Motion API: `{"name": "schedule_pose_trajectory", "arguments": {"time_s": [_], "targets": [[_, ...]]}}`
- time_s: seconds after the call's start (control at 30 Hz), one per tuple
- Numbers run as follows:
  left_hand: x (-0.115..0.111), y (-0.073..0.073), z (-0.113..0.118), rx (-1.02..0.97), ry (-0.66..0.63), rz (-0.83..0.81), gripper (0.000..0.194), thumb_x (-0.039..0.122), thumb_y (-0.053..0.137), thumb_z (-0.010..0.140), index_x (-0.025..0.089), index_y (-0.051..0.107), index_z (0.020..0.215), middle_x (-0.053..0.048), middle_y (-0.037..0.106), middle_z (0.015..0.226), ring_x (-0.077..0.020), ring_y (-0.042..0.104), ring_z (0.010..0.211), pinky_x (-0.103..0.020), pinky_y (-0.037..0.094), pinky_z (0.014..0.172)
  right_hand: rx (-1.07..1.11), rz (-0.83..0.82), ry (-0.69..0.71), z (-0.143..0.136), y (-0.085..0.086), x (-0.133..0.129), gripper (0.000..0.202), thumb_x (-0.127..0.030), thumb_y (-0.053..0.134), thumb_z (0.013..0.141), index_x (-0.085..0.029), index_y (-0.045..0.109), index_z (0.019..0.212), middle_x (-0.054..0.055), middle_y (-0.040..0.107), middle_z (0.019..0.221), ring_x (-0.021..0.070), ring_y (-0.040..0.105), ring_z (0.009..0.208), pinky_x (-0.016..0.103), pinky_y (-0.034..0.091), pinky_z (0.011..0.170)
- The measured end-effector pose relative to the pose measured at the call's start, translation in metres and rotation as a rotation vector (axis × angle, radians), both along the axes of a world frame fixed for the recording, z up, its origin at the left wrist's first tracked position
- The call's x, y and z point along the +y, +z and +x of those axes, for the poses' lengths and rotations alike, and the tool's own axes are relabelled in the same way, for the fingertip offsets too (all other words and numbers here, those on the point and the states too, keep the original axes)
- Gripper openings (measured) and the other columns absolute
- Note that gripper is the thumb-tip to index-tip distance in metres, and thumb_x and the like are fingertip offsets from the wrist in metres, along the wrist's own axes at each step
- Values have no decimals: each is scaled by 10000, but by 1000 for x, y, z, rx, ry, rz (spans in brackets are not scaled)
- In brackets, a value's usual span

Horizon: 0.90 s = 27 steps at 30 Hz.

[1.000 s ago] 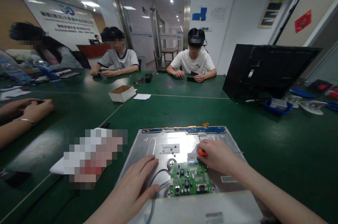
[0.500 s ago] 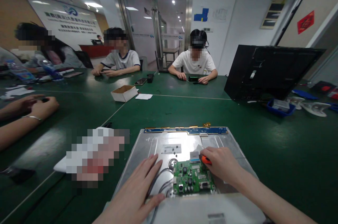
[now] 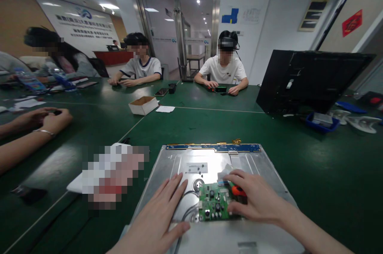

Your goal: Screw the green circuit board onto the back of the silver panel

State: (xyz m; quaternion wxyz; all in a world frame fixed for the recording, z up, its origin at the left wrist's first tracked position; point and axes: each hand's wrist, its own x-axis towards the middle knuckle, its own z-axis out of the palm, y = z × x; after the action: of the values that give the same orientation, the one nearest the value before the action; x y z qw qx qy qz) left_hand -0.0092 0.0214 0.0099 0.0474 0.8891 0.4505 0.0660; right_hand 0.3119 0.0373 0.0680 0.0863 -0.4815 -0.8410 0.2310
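A flat metal display panel lies before me, with a green circuit board on its near half and a narrow blue circuit strip along its far edge. My left hand rests open on the metal, left of the green board, fingers spread. Over the board's right side, my right hand curls around an orange-handled tool. Its thumb and forefinger are apart, and the tool's working end is hidden. Just beyond the green board, a pale ribbon cable shows near the right fingertips.
A large black monitor stands at the right, beside a blue tray. Farther back are a white open box and a phone. A blurred-out white item lies at left, near another person's hands. Several people sit around the table.
My right thumb and forefinger have spread apart around the orange-handled tool, and that hand sits slightly nearer to me. My left hand stays on the panel. The whole view has shifted slightly.
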Motion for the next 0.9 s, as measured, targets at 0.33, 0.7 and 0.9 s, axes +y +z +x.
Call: {"name": "schedule_pose_trajectory", "arguments": {"time_s": [0.33, 0.7, 0.9], "targets": [[17, 20, 23, -29, 43, -83, 796, 639, 467, 966, 197, 253, 1593, -161, 278, 1614, -367, 311, 1463, -550, 352, 1150, -121, 28, -46, -3, -5, -8, 706, -505, 731, 791, -264, 522, 1421, 182, 555, 1381, 379, 679, 1008, 551, 544, 832], [28, 38, 42, -129, 50, -164, 731, 622, 523, 945, 226, 364, 1538, -161, 342, 1593, -370, 330, 1455, -581, 373, 1122, -2, -43, -44, 11, 1, -2, 729, -533, 776, 746, -252, 576, 1387, 153, 563, 1425, 386, 621, 1166, 577, 499, 965], [49, 57, 76, -208, -8, -200, 644, 554, 504, 982, 219, 362, 1514, -159, 345, 1586, -352, 340, 1446, -565, 360, 1133, 429, 77, -292, 46, 11, 14, 313, -386, 718, 811, -237, 753, 1085, 94, 734, 1169, 296, 670, 1059, 475, 516, 945]]}}
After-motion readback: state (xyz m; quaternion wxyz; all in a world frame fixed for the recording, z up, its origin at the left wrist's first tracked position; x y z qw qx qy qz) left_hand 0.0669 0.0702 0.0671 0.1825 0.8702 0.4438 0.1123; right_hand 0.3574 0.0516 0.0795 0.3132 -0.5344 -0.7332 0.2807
